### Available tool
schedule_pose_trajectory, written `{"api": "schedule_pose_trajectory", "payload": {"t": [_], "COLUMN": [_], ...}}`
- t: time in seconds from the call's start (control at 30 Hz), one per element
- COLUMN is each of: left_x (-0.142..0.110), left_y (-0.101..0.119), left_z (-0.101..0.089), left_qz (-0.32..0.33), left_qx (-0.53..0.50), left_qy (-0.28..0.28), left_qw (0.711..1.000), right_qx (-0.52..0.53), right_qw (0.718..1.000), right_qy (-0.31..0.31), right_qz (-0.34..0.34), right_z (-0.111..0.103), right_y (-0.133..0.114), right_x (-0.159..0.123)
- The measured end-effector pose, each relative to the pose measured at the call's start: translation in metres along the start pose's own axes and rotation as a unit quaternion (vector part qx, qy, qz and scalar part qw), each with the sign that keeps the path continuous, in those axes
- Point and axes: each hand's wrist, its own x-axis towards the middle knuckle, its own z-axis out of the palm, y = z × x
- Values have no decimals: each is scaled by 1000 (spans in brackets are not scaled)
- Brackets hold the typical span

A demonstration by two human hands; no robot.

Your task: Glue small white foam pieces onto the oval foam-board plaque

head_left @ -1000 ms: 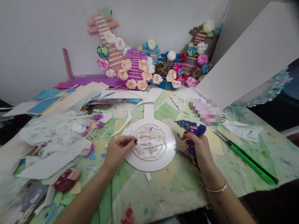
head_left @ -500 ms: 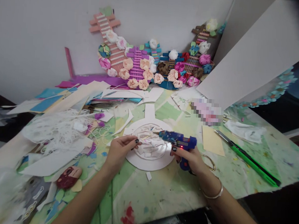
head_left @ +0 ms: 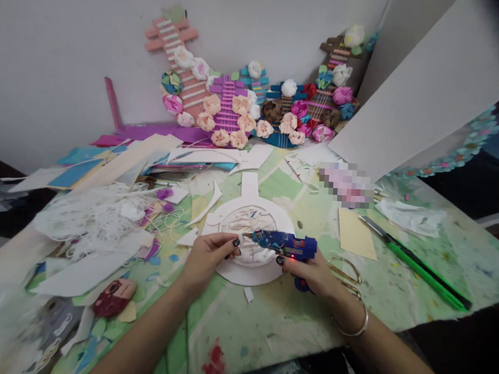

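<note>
A white round cut-out with a neck (head_left: 249,193) lies flat on the paint-stained table (head_left: 293,317), its centre covered with small white paper strips (head_left: 248,220). My right hand (head_left: 316,271) is closed round a blue glue gun (head_left: 286,245) with a red light on, nozzle pointing left over the strips. My left hand (head_left: 210,257) pinches a small white piece at the cut-out's left edge, right beside the nozzle tip.
Flower-decorated paper guitars (head_left: 253,109) lean on the back wall. A tangle of white string (head_left: 93,212) and paper scraps fill the left. Gold scissors (head_left: 345,273), a green-handled knife (head_left: 417,263), a yellow card (head_left: 356,234) and a large white board (head_left: 425,96) lie right.
My right hand swung the glue gun left, from beside the cut-out to over its strips, meeting my left hand. My left hand stayed pinched at the cut-out's left side.
</note>
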Motion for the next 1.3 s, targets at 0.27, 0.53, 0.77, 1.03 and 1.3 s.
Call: {"api": "schedule_pose_trajectory", "payload": {"t": [0.27, 0.53, 0.77, 1.03, 1.3], "left_x": [-1, 0, 3, 6, 16], "left_y": [3, 4, 4, 3, 3], "left_z": [4, 5, 3, -9, 1], "left_qz": [-15, -20, -4, 123, 389], "left_qx": [-48, -67, -47, 244, 577], "left_qy": [0, 5, 39, 147, 12], "left_qw": [999, 998, 998, 951, 718], "right_qx": [-25, -4, -49, -19, 35], "right_qw": [999, 999, 999, 984, 968], "right_qy": [-22, -42, -14, 173, 246], "right_qz": [4, 3, 8, -27, -30], "right_z": [-1, -1, -3, -16, -23], "right_y": [0, 4, 12, 10, 5], "right_x": [1, 0, 1, 3, 3]}}
